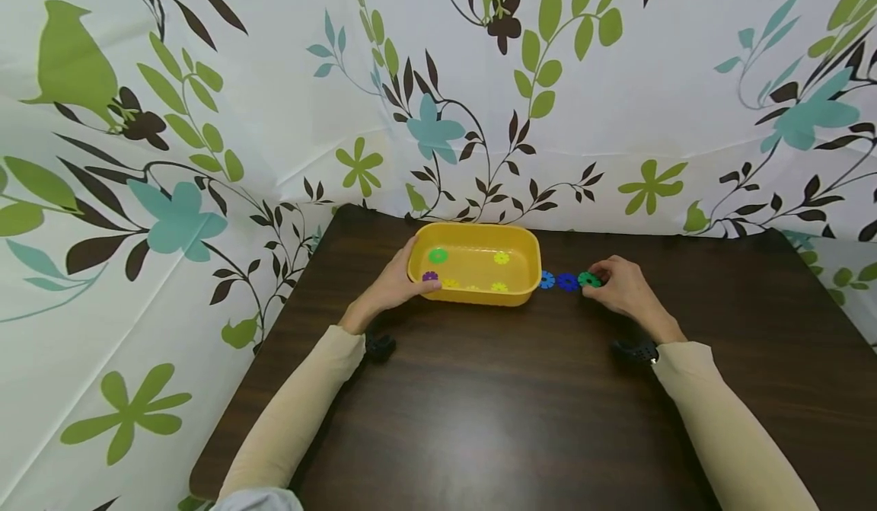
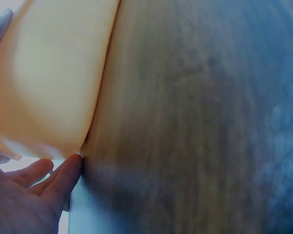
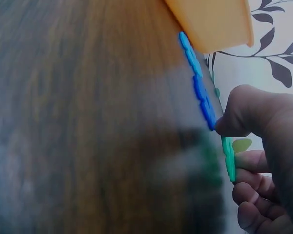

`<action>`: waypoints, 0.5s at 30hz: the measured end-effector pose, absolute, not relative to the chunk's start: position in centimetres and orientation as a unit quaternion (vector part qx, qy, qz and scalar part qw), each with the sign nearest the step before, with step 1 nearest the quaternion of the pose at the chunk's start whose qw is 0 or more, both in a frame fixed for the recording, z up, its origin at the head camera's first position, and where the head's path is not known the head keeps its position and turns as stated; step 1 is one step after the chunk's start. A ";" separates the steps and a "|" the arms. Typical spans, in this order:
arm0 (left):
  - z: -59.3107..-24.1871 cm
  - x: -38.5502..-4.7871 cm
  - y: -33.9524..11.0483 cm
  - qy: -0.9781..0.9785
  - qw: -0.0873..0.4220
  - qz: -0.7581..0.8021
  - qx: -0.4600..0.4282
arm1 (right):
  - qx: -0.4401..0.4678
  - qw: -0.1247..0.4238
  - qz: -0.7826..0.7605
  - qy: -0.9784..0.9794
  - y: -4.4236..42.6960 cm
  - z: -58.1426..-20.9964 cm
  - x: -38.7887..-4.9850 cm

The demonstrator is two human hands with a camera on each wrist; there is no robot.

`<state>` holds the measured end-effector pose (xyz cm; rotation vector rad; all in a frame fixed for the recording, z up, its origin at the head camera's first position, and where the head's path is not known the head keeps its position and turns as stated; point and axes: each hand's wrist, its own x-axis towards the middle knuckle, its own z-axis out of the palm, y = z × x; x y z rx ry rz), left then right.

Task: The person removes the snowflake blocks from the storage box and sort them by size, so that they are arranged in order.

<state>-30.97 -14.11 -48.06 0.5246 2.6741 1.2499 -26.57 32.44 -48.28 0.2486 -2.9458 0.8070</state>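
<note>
My left hand [image 1: 397, 282] grips the left end of a yellow plastic tub [image 1: 473, 296], its thumb over the front rim. In the left wrist view the fingertips lie against the tub's wall [image 2: 49, 87]. Inside are a green disc [image 1: 438, 256], a purple disc [image 1: 430, 276] and several yellow discs [image 1: 502, 257]. To the tub's right, my right hand [image 1: 626, 290] pinches a green notched disc [image 3: 228, 158] between thumb and fingers. A dark blue disc [image 1: 567, 282] and a light blue disc [image 1: 546, 279] line up between it and the tub. Whether these three interlock, I cannot tell.
A dark wooden table [image 1: 445, 404] carries everything, with its back edge just behind the tub. White cloth [image 1: 274, 100] printed with leaves and birds hangs behind and to the left. Dark bands [image 1: 636, 352] circle both wrists.
</note>
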 end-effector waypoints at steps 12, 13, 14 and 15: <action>-48.1 -31.1 -13.9 0.888 0.072 0.422 0.169 | 0.066 0.009 0.266 -0.962 33.2 -48.1 -26.5; -48.1 -31.1 -13.9 0.888 0.072 0.422 0.169 | 0.064 0.006 0.268 -0.961 33.2 -48.1 -26.4; -48.1 -31.1 -13.9 0.889 0.072 0.420 0.169 | 0.064 0.004 0.269 -0.961 33.3 -48.1 -26.4; -48.1 -31.1 -13.9 0.889 0.073 0.419 0.169 | 0.064 0.001 0.271 -0.960 33.3 -48.1 -26.4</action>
